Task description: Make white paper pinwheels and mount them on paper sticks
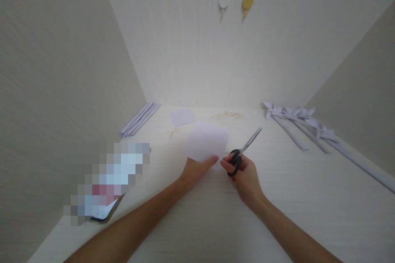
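A sheet of pale lilac-white paper is held over the middle of the table by my left hand. The thumb lies on the sheet's near corner, and the other fingers are hidden beneath it. Close by on the right, my right hand grips black-handled scissors. Their metal blades look closed and point away to the upper right, apart from the paper. The right fingertips are near the paper's corner; whether they touch it I cannot tell.
Rolled paper sticks lie at the back left, above a pixelated phone. A smaller paper piece and a small tied bit lie behind the sheet. Paper pinwheels on sticks line the right. Two hooks, white and yellow, are on the wall.
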`<state>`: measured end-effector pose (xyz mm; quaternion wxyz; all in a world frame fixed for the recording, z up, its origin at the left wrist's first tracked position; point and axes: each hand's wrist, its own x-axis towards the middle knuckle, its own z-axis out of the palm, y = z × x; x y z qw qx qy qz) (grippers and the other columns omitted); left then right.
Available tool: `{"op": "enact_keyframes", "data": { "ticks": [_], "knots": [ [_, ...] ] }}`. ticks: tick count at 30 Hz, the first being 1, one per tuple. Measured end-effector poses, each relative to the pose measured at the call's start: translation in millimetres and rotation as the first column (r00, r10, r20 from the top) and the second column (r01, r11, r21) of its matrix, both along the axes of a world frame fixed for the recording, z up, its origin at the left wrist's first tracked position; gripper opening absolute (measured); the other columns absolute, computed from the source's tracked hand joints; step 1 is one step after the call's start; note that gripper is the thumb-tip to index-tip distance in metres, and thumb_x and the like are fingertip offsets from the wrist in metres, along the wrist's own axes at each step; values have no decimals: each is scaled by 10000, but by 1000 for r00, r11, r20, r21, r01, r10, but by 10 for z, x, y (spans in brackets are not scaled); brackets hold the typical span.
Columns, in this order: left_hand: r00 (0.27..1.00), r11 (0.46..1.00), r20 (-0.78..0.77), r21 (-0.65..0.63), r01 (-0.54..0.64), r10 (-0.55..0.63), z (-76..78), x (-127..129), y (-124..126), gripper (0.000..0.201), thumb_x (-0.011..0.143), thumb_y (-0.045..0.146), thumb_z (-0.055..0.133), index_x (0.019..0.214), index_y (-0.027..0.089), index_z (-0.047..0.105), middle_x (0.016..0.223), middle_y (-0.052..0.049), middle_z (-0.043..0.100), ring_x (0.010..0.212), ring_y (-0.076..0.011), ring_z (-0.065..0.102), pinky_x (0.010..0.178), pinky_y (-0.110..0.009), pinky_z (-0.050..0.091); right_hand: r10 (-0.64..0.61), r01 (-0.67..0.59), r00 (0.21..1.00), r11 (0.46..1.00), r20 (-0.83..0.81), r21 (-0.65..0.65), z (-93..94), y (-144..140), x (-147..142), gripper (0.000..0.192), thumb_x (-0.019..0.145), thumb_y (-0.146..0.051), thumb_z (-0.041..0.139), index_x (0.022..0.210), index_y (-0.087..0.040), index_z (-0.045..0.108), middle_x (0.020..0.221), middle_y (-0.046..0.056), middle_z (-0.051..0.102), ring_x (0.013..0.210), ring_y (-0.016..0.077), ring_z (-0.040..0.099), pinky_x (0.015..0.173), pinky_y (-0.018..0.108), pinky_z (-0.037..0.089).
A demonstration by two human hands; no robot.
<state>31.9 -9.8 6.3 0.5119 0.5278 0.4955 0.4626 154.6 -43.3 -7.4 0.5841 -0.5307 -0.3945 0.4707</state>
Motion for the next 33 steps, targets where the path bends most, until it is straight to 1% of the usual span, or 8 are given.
{"op": "enact_keyframes", "data": {
  "ticks": [2, 8, 11, 17, 20, 22, 25, 33],
  "knots": [
    [999, 999, -4, -19, -32, 32, -10, 2, 4, 106, 578, 239, 627, 637, 167, 576, 635, -30, 612, 788, -187, 567, 771, -326, 417, 3, -3, 1000, 1000, -25, -11, 4, -1, 6, 203, 544, -234, 681, 629, -167, 509, 518, -58, 530, 364, 37, 359, 331, 165, 256],
    [997, 996, -17, -53, -71, 70, 15, -1, 4, 165, 579, 277, 618, 524, 170, 504, 527, 20, 531, 541, -132, 516, 599, -282, 433, 87, -87, 996, 995, 7, 50, 6, -4, 10, 218, 521, -198, 694, 633, -166, 510, 656, 7, 623, 549, 100, 521, 468, 198, 377],
    [998, 997, -1, -45, -68, 68, 42, 5, -6, 179, 573, 235, 617, 469, 176, 485, 506, 18, 535, 600, -145, 541, 642, -277, 434, 95, -96, 995, 995, 31, 32, -2, -4, 2, 234, 499, -190, 705, 619, -170, 504, 646, 4, 613, 543, 110, 529, 469, 210, 380],
    [999, 998, 0, -40, -41, 41, 55, 11, -26, 119, 573, 219, 620, 503, 179, 532, 603, -3, 605, 692, -165, 573, 713, -293, 435, 61, -62, 996, 998, 59, 19, 41, -5, -18, 252, 457, -199, 726, 581, -165, 509, 598, -8, 580, 528, 111, 521, 465, 213, 383],
    [1000, 999, 3, -34, -29, 29, 48, 16, -37, 67, 575, 224, 620, 581, 173, 577, 703, -24, 641, 714, -173, 580, 734, -309, 436, 29, -30, 997, 999, 70, 12, 70, -5, -26, 267, 435, -209, 735, 562, -160, 505, 521, -42, 519, 461, 78, 453, 425, 194, 341],
    [1000, 999, -2, -32, -25, 25, 44, 20, -44, 98, 577, 211, 619, 667, 174, 603, 737, -30, 648, 765, -181, 580, 768, -318, 428, 21, -21, 996, 1000, 82, -1, 75, -6, -28, 277, 432, -213, 737, 560, -158, 497, 468, -65, 465, 421, 58, 387, 391, 181, 289],
    [1000, 999, -22, -39, -16, 16, 32, 21, -45, 135, 583, 198, 619, 716, 174, 612, 700, -33, 646, 843, -195, 571, 817, -332, 408, 22, -21, 995, 1000, 93, -10, 61, -5, -24, 290, 436, -217, 737, 568, -158, 486, 447, -76, 429, 414, 50, 342, 382, 177, 254],
    [1000, 1000, 16, -8, -13, 13, -11, 17, -36, 149, 590, 212, 629, 735, 181, 612, 664, -28, 642, 862, -198, 573, 855, -349, 390, 7, -13, 988, 999, 154, 34, 36, -1, -17, 274, 479, -280, 712, 574, -159, 485, 483, -56, 435, 431, 56, 347, 385, 182, 262]
  ]
}}
